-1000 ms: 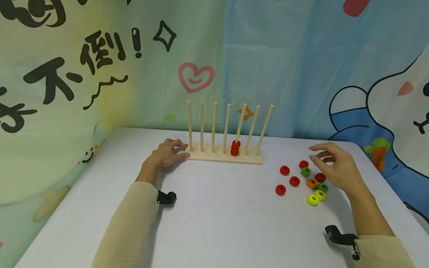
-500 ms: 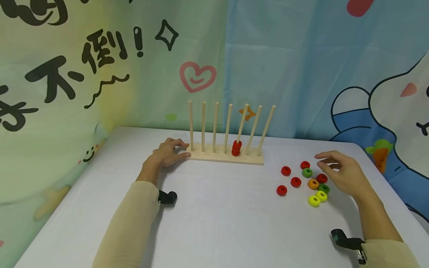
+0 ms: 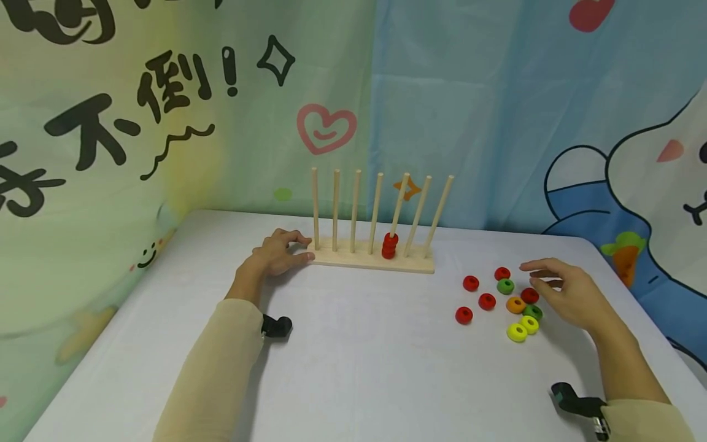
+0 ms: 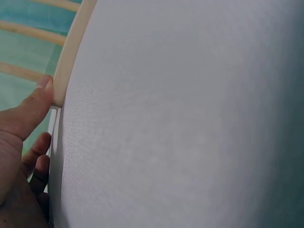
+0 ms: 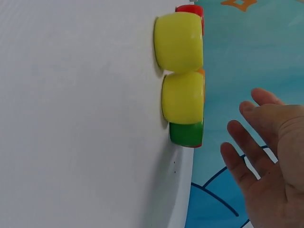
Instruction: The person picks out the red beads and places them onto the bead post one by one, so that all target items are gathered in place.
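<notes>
My left hand [image 3: 280, 250] holds the left end of a wooden peg rack [image 3: 364, 260], thumb at the front edge and index finger at the back. In the left wrist view the thumb [image 4: 35, 107] lies against the base. Several upright pegs stand on the rack, and one carries a short stack of red beads [image 3: 389, 245]. Over the right side of the table hovers my right hand [image 3: 569, 291], fingers loosely bent and holding nothing. Just left of it lie loose beads: a red bead [image 3: 529, 296], a green bead [image 3: 505, 286], an orange bead [image 3: 516, 305] and a yellow bead [image 3: 517, 333].
More red beads [image 3: 464, 315] lie scattered between the rack and the right-hand cluster. A white cloth [image 3: 353, 368] covers the table. Behind it hangs a printed curtain [image 3: 442, 92]. A black wrist camera [image 3: 577, 402] sits at the right sleeve.
My right hand has lowered and drifted a little to the right above the beads. The left hand stays at the rack's end, and the beads keep their places.
</notes>
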Tool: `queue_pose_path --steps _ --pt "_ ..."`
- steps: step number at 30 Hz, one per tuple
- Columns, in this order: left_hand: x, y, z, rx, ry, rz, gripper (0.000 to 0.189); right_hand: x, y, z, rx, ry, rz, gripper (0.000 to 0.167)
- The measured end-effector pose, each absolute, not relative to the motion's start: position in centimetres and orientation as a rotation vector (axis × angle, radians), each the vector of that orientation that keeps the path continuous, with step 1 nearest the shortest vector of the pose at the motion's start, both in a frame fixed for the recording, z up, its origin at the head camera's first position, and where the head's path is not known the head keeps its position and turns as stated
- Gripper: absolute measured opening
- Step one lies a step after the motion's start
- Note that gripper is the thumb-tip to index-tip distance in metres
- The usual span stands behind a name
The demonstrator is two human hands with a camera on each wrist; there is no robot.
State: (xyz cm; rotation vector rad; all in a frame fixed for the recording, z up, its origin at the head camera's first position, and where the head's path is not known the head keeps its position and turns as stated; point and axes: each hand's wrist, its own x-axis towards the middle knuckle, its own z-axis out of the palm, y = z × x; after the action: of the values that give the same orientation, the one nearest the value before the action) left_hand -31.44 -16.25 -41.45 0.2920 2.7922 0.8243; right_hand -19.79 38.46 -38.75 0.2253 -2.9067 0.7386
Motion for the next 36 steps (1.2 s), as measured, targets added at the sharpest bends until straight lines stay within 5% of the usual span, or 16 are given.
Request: queue_pose_path --steps 36 --pt "-31.5 -16.1 -41.5 0.273 2.79 0.823 0.049 -19.2 40.8 -40.0 0.264 -3.165 0.749 0.036"
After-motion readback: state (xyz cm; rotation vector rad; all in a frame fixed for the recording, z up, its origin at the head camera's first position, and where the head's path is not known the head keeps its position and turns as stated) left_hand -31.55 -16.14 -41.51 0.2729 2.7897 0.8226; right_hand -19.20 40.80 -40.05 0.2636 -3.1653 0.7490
